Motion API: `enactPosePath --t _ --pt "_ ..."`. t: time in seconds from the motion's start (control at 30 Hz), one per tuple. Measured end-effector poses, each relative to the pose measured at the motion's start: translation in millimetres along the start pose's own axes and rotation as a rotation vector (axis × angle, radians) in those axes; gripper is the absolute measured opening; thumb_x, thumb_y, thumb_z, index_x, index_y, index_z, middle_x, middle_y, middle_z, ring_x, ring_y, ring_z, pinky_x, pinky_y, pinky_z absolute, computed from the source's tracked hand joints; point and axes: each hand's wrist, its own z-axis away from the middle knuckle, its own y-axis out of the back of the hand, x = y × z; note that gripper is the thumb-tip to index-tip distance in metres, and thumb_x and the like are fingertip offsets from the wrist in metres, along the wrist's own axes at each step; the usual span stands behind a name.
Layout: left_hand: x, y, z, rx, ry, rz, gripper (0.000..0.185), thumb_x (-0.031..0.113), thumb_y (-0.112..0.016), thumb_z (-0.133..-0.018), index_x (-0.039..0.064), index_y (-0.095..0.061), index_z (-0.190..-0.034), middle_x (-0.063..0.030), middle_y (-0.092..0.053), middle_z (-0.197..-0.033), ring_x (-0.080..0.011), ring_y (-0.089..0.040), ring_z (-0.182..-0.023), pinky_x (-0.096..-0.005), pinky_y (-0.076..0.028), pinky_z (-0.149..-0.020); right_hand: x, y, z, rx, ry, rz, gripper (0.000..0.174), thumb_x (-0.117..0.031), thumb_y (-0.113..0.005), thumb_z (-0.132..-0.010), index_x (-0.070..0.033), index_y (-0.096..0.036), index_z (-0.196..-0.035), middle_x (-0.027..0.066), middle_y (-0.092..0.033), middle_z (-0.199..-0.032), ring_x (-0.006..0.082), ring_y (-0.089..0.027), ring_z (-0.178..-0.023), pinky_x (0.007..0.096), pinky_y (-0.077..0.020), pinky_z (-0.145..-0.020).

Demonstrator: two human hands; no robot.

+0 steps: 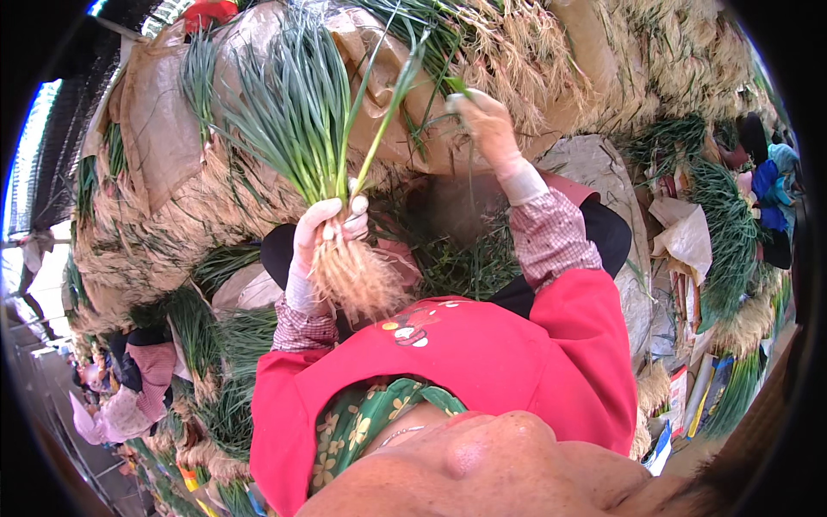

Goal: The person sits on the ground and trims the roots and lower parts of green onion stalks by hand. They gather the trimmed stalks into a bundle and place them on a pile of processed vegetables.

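My left hand (331, 223), in a pale glove, grips a bunch of green onions (316, 148) around the lower stalks. The bunch's leaves fan out away from me, and its bushy pale roots hang towards my chest. One stalk leans apart from the rest, to the right. My right hand (478, 113), with pale coverings on the fingertips, is raised to the right of the bunch, its fingers closed on a green leaf strip (459, 85). Trimmed green leaves (471, 258) lie in a dark heap between my knees.
Green onions with tangled roots (510, 52) lie on a tan plastic sheet (387, 84) ahead. Stacked root bundles (161, 245) stand at the left. Other people sit at the far right (772, 187) and lower left (129, 400), among more green onions (723, 239).
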Motion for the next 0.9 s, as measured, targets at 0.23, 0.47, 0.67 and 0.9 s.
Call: enactPosePath --t 0.23,0.47,0.67,0.9 --pt "77.0 -10.7 -3.9 -0.873 -0.286 0.277 0.07 -0.001 -0.056 -0.084 -0.002 -0.02 -0.144 0.0009 -0.047 -0.072 -0.0076 -0.047 -0.052 -0.02 -0.042 -0.044 -39.6 8.4 103.2 -1.702 -0.076 0.048 0.027 -0.031 -0.062 -0.083 -0.008 -0.065 -0.095 0.0088 -0.066 -0.092 0.0287 -0.065 -0.086 0.0406 -0.0517 -0.076" --pt "47.2 -29.0 -94.0 -0.332 -0.225 -0.022 0.046 0.015 -0.063 -0.082 0.001 -0.047 -0.123 -0.0033 -0.055 -0.089 -0.0125 -0.049 -0.074 -0.0283 -0.042 -0.069 81.1 18.7 -99.8 -0.1 -0.315 0.656 0.031 -0.038 -0.059 -0.089 -0.012 -0.064 -0.105 0.0087 -0.07 -0.088 0.0268 -0.069 -0.076 0.0391 -0.0554 -0.064" --pt "16.5 11.6 -136.7 -0.073 -0.124 -0.046 0.04 0.011 -0.055 -0.082 0.0 -0.052 -0.12 -0.017 -0.059 -0.118 -0.0315 -0.057 -0.111 -0.0459 -0.045 -0.099 38.0 23.2 -103.3 -0.245 -0.21 0.453 0.018 -0.027 -0.054 -0.093 -0.013 -0.062 -0.087 0.0067 -0.066 -0.075 0.0248 -0.067 -0.067 0.0387 -0.0521 -0.057" --pt "-8.3 28.2 -162.6 -0.037 -0.101 -0.035 0.03 0.009 -0.054 -0.084 -0.001 -0.059 -0.112 -0.0179 -0.064 -0.111 -0.028 -0.063 -0.098 -0.0405 -0.051 -0.088 -35.7 36.5 -40.6 -0.522 -0.132 -0.067 0.028 -0.033 -0.064 -0.086 -0.006 -0.066 -0.091 0.0104 -0.068 -0.085 0.0284 -0.067 -0.078 0.0381 -0.0536 -0.072"
